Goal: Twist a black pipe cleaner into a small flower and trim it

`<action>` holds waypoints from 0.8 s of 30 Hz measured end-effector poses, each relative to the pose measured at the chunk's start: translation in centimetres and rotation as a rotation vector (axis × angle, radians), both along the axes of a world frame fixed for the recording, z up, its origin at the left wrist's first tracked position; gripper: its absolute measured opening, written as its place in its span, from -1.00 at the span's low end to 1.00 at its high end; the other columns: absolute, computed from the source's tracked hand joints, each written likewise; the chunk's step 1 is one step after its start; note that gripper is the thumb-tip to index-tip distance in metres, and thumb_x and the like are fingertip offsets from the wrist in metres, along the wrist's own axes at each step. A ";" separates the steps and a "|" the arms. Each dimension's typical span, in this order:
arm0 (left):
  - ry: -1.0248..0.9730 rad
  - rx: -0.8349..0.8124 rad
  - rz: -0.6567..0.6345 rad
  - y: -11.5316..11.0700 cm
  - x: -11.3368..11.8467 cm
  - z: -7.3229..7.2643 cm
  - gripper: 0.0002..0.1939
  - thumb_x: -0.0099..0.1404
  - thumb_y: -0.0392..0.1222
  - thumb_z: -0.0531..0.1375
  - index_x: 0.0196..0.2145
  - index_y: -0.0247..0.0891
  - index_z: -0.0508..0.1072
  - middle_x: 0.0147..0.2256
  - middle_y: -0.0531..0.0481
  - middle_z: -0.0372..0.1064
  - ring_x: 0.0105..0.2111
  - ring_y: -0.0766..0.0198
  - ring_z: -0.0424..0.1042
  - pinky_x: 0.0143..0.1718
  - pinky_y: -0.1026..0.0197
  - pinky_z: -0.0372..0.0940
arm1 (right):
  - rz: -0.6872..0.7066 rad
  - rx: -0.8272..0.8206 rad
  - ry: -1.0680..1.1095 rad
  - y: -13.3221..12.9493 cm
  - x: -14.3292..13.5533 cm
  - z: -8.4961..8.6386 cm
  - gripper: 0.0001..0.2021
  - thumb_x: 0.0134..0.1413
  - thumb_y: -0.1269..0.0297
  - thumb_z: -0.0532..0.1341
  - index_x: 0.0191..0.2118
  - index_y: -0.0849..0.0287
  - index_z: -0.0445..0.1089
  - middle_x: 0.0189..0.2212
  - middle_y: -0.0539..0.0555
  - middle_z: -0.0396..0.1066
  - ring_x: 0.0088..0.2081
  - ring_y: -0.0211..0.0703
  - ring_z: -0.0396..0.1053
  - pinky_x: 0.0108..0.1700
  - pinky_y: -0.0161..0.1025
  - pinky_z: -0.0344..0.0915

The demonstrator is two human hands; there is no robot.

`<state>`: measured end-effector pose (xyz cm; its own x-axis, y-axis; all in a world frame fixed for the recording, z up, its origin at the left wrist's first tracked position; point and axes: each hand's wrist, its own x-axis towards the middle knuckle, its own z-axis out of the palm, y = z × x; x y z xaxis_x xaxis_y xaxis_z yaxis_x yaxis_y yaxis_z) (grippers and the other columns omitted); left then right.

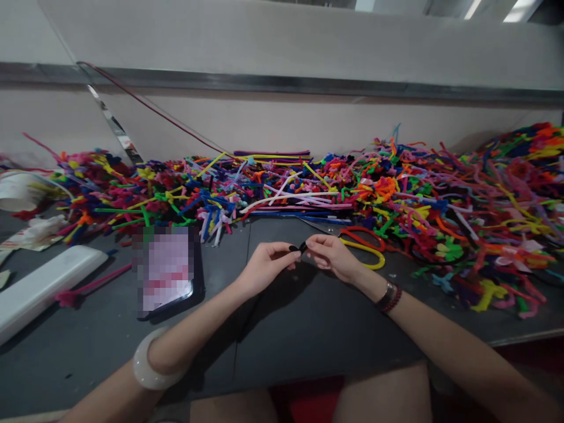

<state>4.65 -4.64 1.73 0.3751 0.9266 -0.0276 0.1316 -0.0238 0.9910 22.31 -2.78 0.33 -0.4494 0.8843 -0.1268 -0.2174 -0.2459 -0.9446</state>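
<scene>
Above the dark table, my left hand (267,265) and my right hand (335,257) meet fingertip to fingertip. Between them is a short black pipe cleaner (303,247), pinched by both hands. Most of it is hidden behind the fingers, so its full shape does not show. Just behind my right hand lie scissors (378,262) with red and yellow handles, their blades partly showing toward the back. Beyond the hands, a long heap of pipe cleaners (304,187) in many colours runs along the wall.
A phone (170,273) with a blurred screen rests left of my hands. Beside it are a pink pipe cleaner (103,281) and a long white case (53,282). At the far left are a white roll (17,192) and crumpled tissue (44,231). The table's front edge is near my legs.
</scene>
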 end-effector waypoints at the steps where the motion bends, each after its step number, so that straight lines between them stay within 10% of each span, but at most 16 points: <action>1: 0.096 0.141 0.019 0.0 -0.1 0.2 -0.78 0.16 -0.10 0.11 -0.41 -0.31 0.44 -0.51 0.01 0.32 -0.49 0.35 0.28 -0.40 0.31 0.18 | 0.030 -0.029 -0.001 0.0 0.1 0.0 -0.72 -0.10 0.11 0.23 -0.48 0.28 0.31 -0.62 -0.06 0.25 -0.73 -0.53 -0.04 -0.71 -0.47 -0.21; 6: 0.434 0.691 -0.048 -0.2 -0.6 0.5 -0.75 0.26 -0.26 -0.03 -0.24 -0.28 0.42 -0.28 -0.11 0.33 -0.26 0.27 0.30 -0.20 0.27 0.17 | 0.247 -0.269 0.046 0.2 0.6 0.4 -0.73 -0.04 0.16 0.20 -0.47 0.34 0.33 -0.60 -0.02 0.24 -0.71 -0.54 -0.05 -0.73 -0.50 -0.21; 14: 0.678 0.899 -0.249 -0.2 -1.4 -0.2 -0.68 0.28 -0.34 -0.10 -0.08 -0.26 0.32 -0.19 -0.15 0.29 -0.17 0.20 0.26 -0.10 0.18 0.17 | 0.407 -0.439 0.064 0.7 1.5 0.5 -0.87 -0.14 0.36 0.25 -0.45 0.35 0.34 -0.54 -0.01 0.25 -0.69 -0.56 -0.02 -0.73 -0.55 -0.15; 24: 0.823 0.928 -0.281 0.1 -0.9 -0.3 -0.74 0.28 -0.36 -0.09 -0.20 -0.36 0.35 -0.25 -0.15 0.31 -0.25 0.23 0.30 -0.20 0.20 0.22 | 0.214 0.166 -0.458 0.0 0.6 1.0 -0.82 -0.05 0.26 0.18 -0.44 0.31 0.37 -0.63 -0.03 0.28 -0.70 -0.46 0.07 -0.68 -0.46 0.02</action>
<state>3.74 -4.54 1.43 0.7419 0.6143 0.2687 0.5752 -0.7891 0.2155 22.93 -2.75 1.31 -0.5531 0.8040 -0.2183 0.2654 -0.0783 -0.9609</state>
